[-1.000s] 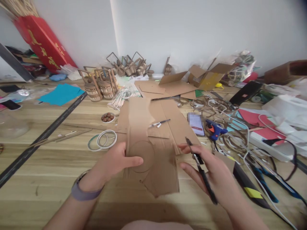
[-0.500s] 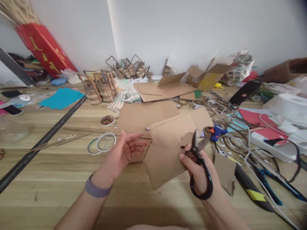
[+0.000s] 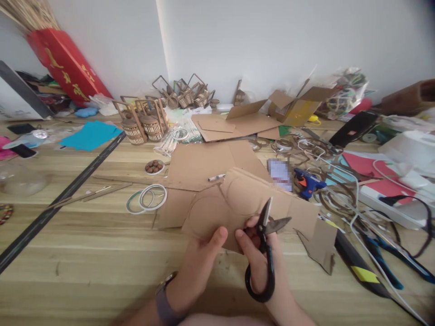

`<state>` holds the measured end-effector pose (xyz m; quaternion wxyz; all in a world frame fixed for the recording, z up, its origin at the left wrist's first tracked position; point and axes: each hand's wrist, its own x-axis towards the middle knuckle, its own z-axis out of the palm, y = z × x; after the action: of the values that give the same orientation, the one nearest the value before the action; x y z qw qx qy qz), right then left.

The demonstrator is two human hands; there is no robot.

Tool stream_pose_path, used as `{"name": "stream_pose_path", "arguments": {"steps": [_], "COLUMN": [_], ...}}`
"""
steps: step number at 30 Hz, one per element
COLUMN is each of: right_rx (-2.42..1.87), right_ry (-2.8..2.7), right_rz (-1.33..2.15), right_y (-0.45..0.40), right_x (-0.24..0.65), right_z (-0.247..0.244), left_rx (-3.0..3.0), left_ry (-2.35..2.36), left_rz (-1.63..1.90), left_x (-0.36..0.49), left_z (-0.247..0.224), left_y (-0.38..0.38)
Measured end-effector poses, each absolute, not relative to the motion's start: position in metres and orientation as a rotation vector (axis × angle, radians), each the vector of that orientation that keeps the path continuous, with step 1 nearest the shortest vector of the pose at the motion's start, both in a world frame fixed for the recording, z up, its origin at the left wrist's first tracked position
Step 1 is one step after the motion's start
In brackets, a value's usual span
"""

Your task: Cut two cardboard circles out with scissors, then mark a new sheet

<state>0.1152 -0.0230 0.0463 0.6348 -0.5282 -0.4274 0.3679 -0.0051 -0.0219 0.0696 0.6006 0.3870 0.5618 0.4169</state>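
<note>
A piece of brown cardboard (image 3: 209, 213) with round outlines drawn on it is tilted in front of me. My left hand (image 3: 207, 251) grips its near edge, thumb on top and the fingers hidden beneath. Black-handled scissors (image 3: 261, 228) hang in my right hand (image 3: 256, 251), blades apart and pointing away from me. The right thumb also presses on the cardboard's near edge. Under and behind this piece lies a larger cardboard sheet (image 3: 200, 160), with a marker pen (image 3: 216, 177) on it.
White rings (image 3: 152, 197) and a bowl of brown beads (image 3: 154, 166) lie to the left. At right are a blue glue gun (image 3: 308, 183), a cardboard scrap (image 3: 321, 244), blue-handled pliers (image 3: 380, 253) and tangled cables. Small woven baskets (image 3: 144, 124) stand toward the wall.
My left hand has moved right and taken hold of the cardboard's near edge. The cardboard has turned clockwise. The right hand with the scissors has shifted slightly left and nearer to me.
</note>
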Motion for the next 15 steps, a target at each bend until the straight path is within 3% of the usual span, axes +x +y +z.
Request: {"name": "stream_pose_path", "arguments": {"steps": [4, 15], "right_rx": [-1.277, -1.334], "right_ry": [-1.205, -1.492], "right_rz": [0.912, 1.522], "right_y": [-0.029, -0.058], "right_x": [0.128, 0.176], "right_z": [0.044, 0.024], "left_rx": [0.886, 0.746], "left_ry": [1.409, 1.440], "left_rz": [1.061, 1.095], "left_x": [-0.009, -0.015], "left_z": [0.066, 0.059], "left_y": [-0.019, -0.016]}}
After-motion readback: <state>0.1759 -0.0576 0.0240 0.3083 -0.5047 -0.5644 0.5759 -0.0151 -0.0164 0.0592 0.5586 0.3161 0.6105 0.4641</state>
